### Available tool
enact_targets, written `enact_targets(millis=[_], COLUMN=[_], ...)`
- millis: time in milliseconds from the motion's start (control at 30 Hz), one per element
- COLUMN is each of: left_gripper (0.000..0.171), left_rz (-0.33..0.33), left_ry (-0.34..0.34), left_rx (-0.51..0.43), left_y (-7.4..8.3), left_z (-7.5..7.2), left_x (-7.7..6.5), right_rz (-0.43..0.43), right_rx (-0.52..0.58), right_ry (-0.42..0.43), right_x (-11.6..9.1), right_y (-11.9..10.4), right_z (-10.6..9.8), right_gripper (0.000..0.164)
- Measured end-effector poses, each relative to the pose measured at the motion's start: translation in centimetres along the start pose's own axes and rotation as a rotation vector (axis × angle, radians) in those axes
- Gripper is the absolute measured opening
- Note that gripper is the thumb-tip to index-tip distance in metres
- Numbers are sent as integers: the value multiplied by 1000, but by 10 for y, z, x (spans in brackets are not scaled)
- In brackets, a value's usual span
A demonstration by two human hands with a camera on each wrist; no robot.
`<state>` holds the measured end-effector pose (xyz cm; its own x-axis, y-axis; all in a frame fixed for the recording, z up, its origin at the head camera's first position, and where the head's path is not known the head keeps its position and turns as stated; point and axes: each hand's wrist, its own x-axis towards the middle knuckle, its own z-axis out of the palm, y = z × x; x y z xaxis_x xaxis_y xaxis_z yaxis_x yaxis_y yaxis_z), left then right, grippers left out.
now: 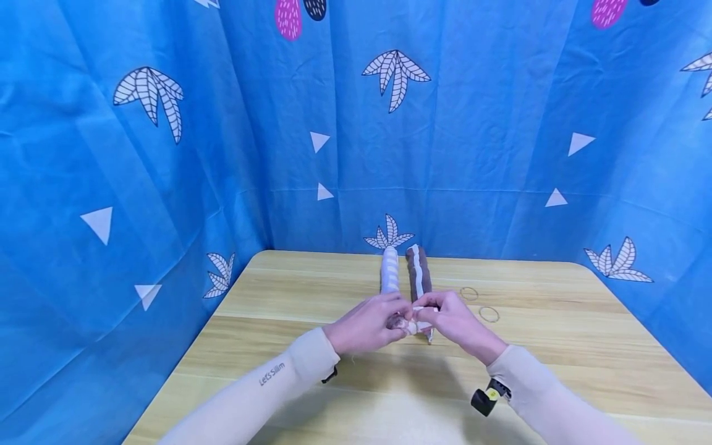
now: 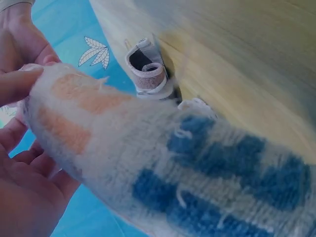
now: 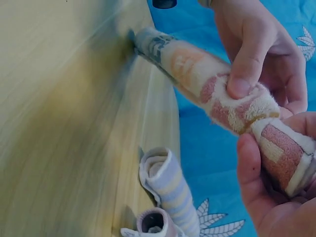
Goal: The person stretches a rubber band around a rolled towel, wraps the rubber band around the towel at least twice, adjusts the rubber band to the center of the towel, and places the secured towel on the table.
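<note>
A rolled terry towel (image 2: 148,138), white with blue, orange and pink patches, is held between both hands above the table. My left hand (image 1: 369,324) grips it, the thumb lying along the roll in the right wrist view. A tan rubber band (image 3: 259,118) circles the roll near one end. Just beside that band, my right hand (image 1: 453,318) holds the end of the towel between thumb and fingers. Beyond the hands lie a pale striped towel roll (image 1: 390,272) and a brown towel roll (image 1: 419,272) with a white stripe.
Two thin rubber bands, a farther band (image 1: 469,293) and a nearer band (image 1: 489,314), lie right of the rolls. The wooden table (image 1: 556,346) meets a blue patterned curtain (image 1: 478,136) at the back and sides.
</note>
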<state>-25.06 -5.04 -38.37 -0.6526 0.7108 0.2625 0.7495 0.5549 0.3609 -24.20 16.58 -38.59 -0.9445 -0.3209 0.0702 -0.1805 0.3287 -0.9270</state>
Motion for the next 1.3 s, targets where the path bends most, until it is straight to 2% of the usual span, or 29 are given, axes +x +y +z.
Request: enact_targets(millis=[133,367,433,533,633,767,867,967,1067,1167,1300], left_gripper=[13,15,14,23,26,21,21,24,25,25,31], left_rz=[20,138,140,109,95,94,33,-32,-47,-48,-28], left_ry=[-2,73,95,128,154,145,100,52,25,22,70], left_rx=[14,91,146,229,254,168,35,-101,-190,-215,-113], left_y=[-1,-5,-7,-8,-11,-15,-17,-19,-19,-18,-17], left_z=[4,9,9,9,11,11,8,3,1,2,7], left_x=[1,-3,-5,-8,-7,-4,-3,-2,-2,-2,-4], right_rz=[15,51,69,105,121,53,-37,-114,-167,-173,-130], right_rx=[26,65,87,142,168,93,-11,-136,-254,-296,-280], right_ry=[7,23,30,50,55,-5,-55,-69,-52,-31,3], right_x=[1,4,5,7,8,6,2,-1,-3,-3,-2], right_y=[0,-3,-4,-5,-6,-6,-6,-7,-8,-9,-9], right_z=[0,-7,-9,-12,-13,-13,-14,-14,-14,-12,-11], right_gripper=[19,21,22,24,26,26,29,32,31,25,24])
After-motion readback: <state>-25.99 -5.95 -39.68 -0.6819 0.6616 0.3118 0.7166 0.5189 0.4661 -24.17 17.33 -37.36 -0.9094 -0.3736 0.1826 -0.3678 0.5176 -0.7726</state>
